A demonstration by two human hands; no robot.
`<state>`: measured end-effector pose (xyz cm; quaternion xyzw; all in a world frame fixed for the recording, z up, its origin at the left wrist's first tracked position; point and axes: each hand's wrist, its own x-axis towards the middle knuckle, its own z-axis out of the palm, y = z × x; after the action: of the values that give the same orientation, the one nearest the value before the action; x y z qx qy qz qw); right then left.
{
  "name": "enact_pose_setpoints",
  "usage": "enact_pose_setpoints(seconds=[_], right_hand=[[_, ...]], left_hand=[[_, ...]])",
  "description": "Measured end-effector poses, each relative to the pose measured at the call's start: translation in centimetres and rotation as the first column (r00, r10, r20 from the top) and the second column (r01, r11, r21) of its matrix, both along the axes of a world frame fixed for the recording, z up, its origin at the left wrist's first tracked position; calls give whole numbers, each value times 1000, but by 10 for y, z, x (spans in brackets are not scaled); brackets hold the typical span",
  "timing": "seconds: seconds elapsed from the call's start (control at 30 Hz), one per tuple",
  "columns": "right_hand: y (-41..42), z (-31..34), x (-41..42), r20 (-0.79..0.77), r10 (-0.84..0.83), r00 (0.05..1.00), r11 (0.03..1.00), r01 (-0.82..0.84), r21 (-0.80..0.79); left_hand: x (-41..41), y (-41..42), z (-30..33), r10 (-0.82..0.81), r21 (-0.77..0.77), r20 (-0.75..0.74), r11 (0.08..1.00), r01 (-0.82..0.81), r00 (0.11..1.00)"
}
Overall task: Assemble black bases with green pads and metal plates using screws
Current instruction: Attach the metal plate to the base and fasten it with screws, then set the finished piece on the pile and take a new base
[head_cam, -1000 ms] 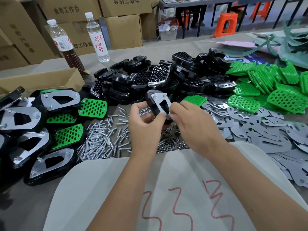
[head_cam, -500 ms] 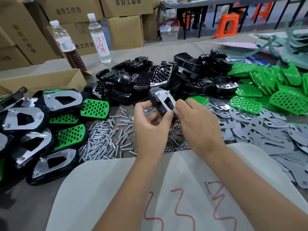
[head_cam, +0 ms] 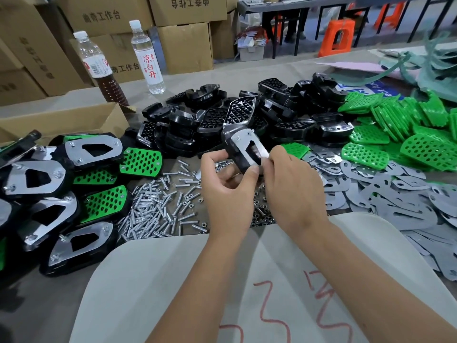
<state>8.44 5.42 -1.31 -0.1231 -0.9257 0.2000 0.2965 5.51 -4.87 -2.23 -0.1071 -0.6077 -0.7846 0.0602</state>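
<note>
Head view, and both hands are up over the table: left hand grips the lower edge of one black base, thumb curled against it, while the right hand pinches the metal plate seated on top, two screws poking out at its far end. Beneath the hands lies a heap of loose screws, too many to count. Left side, about six finished assemblies lie in a cluster. Behind, a pile of bare bases; right, green pads and grey plates scattered. Two bottles stand beyond. An open cardboard box sits far left, contents hidden. A pale board fills the near edge.
</note>
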Motion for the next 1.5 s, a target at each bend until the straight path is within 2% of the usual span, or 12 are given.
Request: enact_pose_setpoints(seconds=[0.13,0.23,0.37,0.47,0.57,0.7,0.83,0.97,1.23,1.3,1.4,1.5], right_hand=[[8,0,1,-141,150,978,982,-164,-89],[13,-4,5,-63,366,929,929,-368,-35],[17,-7,0,-163,330,930,937,-343,-61],[22,-8,0,-296,210,932,888,-309,-341],[29,-8,3,-287,167,943,715,-317,-623],[32,-4,4,-292,229,929,562,-371,-739],[30,-5,4,-238,262,935,607,-352,-712],[24,-3,4,-233,239,943,637,-333,-695],[13,-3,6,-294,241,925,590,-380,-713],[7,-2,3,-307,252,918,647,-395,-652],[-13,1,-14,-297,236,925,824,-353,-444],[-52,8,-33,-319,335,887,844,-433,-316]], left_hand=[[-3,-1,-1,23,106,159,994,-41,987],[-7,-3,-3,7,163,219,986,-43,976],[-7,-2,-2,-33,169,143,986,8,989],[-7,-2,-2,25,90,91,995,-34,996],[-14,-6,-6,109,-21,81,994,-108,991],[-18,-7,-5,-18,-15,132,1000,21,991],[-17,-8,-6,39,-96,92,995,-31,995],[-19,-9,-6,66,-42,137,997,-61,988],[-25,-19,-1,75,-86,155,994,-62,985],[-27,-25,0,110,-154,129,984,-90,986],[-28,-43,12,208,-179,136,967,-182,969],[-27,-71,26,287,-173,119,949,-265,950]])
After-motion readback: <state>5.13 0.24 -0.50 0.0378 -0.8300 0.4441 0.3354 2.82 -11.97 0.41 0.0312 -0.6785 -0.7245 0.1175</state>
